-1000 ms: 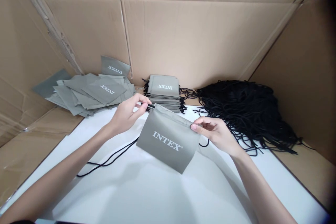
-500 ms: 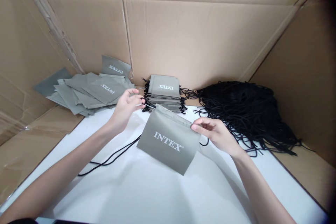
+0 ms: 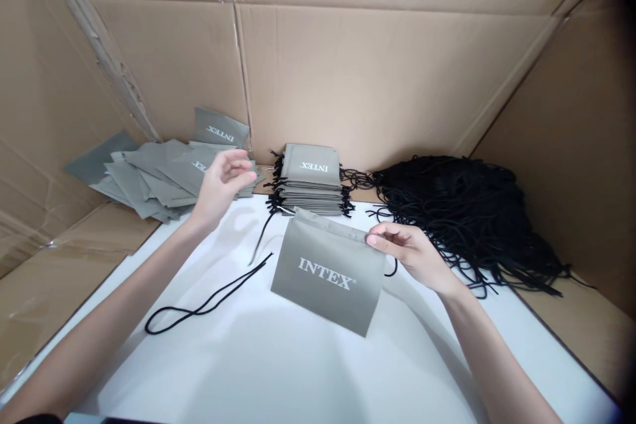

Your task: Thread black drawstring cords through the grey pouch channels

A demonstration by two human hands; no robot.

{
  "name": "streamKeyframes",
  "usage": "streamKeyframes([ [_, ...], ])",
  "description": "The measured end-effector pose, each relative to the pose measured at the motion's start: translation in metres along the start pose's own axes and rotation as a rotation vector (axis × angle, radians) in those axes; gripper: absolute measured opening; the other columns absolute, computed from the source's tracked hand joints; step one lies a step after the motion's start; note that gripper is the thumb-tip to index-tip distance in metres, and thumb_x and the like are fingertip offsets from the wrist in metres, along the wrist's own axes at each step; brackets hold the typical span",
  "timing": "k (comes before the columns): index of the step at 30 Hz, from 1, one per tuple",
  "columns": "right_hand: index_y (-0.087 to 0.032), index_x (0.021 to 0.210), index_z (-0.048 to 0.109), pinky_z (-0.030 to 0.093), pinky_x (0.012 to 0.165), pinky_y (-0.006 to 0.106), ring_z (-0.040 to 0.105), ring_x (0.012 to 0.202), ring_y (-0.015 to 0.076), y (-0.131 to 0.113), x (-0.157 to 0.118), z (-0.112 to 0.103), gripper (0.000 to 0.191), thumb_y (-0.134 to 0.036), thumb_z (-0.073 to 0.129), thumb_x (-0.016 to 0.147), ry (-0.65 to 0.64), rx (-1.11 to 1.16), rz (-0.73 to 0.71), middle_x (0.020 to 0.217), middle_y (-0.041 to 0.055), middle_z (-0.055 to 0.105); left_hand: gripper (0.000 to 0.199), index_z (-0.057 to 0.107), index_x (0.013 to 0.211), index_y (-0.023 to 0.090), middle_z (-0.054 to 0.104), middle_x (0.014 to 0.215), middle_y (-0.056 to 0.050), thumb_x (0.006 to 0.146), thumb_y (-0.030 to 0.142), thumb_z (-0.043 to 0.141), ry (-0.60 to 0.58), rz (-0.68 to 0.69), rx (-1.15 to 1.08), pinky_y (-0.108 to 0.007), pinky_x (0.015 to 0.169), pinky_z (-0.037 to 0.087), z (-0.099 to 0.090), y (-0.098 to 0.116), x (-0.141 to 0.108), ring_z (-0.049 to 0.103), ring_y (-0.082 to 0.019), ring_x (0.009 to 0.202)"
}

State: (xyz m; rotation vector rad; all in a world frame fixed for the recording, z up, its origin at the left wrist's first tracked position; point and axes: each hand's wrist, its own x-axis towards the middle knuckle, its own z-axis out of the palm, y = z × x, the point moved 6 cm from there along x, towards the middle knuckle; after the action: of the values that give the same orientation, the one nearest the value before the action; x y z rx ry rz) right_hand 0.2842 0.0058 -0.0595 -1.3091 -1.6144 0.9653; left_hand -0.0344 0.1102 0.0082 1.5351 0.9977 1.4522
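While my right grip (image 3: 412, 257) pinches the grey pouch (image 3: 325, 271), my left grip (image 3: 221, 180) hangs spread; threading seems underway, next likely needing the dangling cord (image 3: 262, 230) caught.

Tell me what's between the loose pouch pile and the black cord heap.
A neat stack of pouches sits between the pouch pile and the cord heap, in the head view.

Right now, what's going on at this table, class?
A person's right hand pinches a pouch by its top edge; black cord shows at both sides. The left hand is open, with nothing visible in it, in front of loose pouches. A looped cord lies on the table. Behind are a stack and a cord heap.
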Motion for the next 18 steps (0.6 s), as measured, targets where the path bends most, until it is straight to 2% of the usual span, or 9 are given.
streamKeyframes([
  [2,-0.018,0.073,0.061,0.037,0.059,0.026,0.045,0.065,0.0138,0.000,0.001,0.000,0.044,-0.060,0.068,0.081,0.004,0.011,0.001,0.069,0.0005,0.051,0.027,0.067,0.100,0.018,0.069,0.103,-0.006,0.075,0.027,0.074,-0.262,0.017,0.110,-0.033,0.091,0.050,0.018,-0.001,-0.006,0.064,-0.019,0.098],
  [4,-0.018,0.073,0.062,0.037,0.061,0.027,0.046,0.066,0.0143,0.000,0.002,0.000,0.044,-0.061,0.068,0.080,0.010,0.015,0.000,0.071,0.0009,0.052,0.025,0.069,0.100,0.018,0.071,0.106,-0.008,0.078,0.030,0.072,-0.518,-0.050,0.131,-0.034,0.089,0.052,0.036,-0.007,-0.018,0.066,-0.021,0.098],
  [6,-0.018,0.074,0.062,0.037,0.061,0.027,0.045,0.066,0.0142,0.002,0.003,0.001,0.043,-0.059,0.067,0.082,0.003,0.015,-0.005,0.071,0.0006,0.051,0.029,0.068,0.104,0.019,0.072,0.104,-0.009,0.078,0.029,0.074,-0.616,-0.096,0.095,-0.034,0.086,0.053,0.045,-0.012,-0.026,0.068,-0.021,0.095],
  [8,-0.018,0.075,0.060,0.035,0.061,0.026,0.043,0.066,0.0136,0.005,0.003,0.004,0.040,-0.056,0.065,0.085,-0.016,0.024,-0.012,0.071,-0.0003,0.049,0.031,0.068,0.104,0.019,0.073,0.098,-0.009,0.077,0.031,0.076,-0.585,-0.105,0.049,-0.034,0.083,0.055,0.048,-0.016,-0.029,0.069,-0.021,0.090],
  [13,-0.019,0.077,0.054,0.031,0.058,0.026,0.037,0.063,0.0123,0.009,0.003,0.012,0.039,-0.055,0.060,0.089,-0.034,0.090,-0.015,0.069,-0.0029,0.042,0.027,0.069,0.088,0.016,0.073,0.085,-0.007,0.076,0.039,0.078,-0.418,-0.056,-0.011,-0.033,0.077,0.056,0.049,-0.027,-0.029,0.070,-0.020,0.081],
  [15,-0.018,0.078,0.056,0.032,0.059,0.026,0.039,0.064,0.0126,0.009,0.003,0.016,0.040,-0.057,0.060,0.088,-0.079,0.109,0.005,0.070,-0.0023,0.044,0.027,0.070,0.091,0.017,0.073,0.085,-0.007,0.077,0.039,0.077,-0.406,-0.016,-0.014,-0.033,0.078,0.055,0.050,-0.027,-0.030,0.069,-0.019,0.081],
  [18,-0.017,0.077,0.057,0.033,0.059,0.026,0.039,0.064,0.0126,0.010,0.001,0.020,0.042,-0.058,0.061,0.087,-0.161,0.143,0.064,0.071,-0.0013,0.045,0.024,0.073,0.099,0.019,0.071,0.087,-0.006,0.082,0.036,0.073,-0.459,0.072,0.015,-0.030,0.076,0.054,0.053,-0.021,-0.033,0.066,-0.017,0.080],
])
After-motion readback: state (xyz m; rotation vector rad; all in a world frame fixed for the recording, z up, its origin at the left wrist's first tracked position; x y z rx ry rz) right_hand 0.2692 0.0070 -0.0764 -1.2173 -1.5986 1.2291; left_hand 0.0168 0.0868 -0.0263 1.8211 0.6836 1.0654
